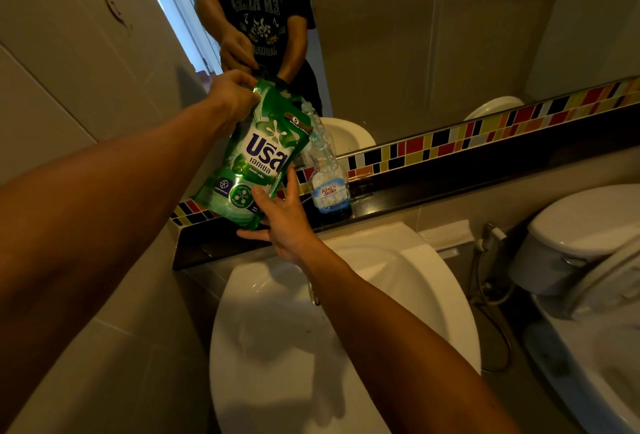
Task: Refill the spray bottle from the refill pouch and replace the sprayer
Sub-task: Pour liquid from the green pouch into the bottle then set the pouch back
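A green refill pouch (256, 156) hangs tilted above the dark ledge (381, 205), its upper corner leaning toward the bottle. My left hand (232, 96) pinches the pouch's top. My right hand (282, 222) supports its bottom edge, thumb on the front. Just right of the pouch stands a clear spray bottle (329, 181) with a blue-and-white label, upright on the ledge. Its neck is partly hidden behind the pouch, so I cannot tell whether a sprayer is fitted. No separate sprayer head is in sight.
A white sink (346, 347) lies below the ledge. A mirror (415, 35) behind it reflects the person's hands and shirt. A multicoloured tile strip (485, 129) runs along the wall. A toilet with its cistern (581, 236) and a hose stand at the right.
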A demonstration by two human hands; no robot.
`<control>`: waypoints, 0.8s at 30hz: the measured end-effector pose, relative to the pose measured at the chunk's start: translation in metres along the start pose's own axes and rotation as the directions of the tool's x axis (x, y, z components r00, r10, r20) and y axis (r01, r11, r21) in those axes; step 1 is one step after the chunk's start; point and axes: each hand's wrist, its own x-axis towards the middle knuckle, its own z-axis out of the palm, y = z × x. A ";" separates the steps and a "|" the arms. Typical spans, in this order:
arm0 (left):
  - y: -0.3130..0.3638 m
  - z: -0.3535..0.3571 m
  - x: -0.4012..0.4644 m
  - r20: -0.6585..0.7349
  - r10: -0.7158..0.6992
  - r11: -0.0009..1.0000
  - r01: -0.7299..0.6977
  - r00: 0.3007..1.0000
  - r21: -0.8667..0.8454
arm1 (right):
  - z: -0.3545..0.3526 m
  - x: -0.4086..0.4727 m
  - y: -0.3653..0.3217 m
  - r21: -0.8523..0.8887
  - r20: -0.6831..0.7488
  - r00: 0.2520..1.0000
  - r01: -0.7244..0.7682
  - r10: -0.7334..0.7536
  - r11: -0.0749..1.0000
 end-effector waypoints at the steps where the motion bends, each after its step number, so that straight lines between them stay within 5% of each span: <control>1: 0.000 0.000 0.000 -0.001 -0.002 1.000 0.002 1.000 -0.002 | 0.000 -0.001 0.000 -0.001 0.001 1.000 0.003 -0.003 1.000; 24: 0.006 0.002 -0.007 -0.004 0.005 1.000 -0.005 1.000 0.014 | -0.002 0.001 0.002 0.006 -0.010 1.000 -0.004 0.004 1.000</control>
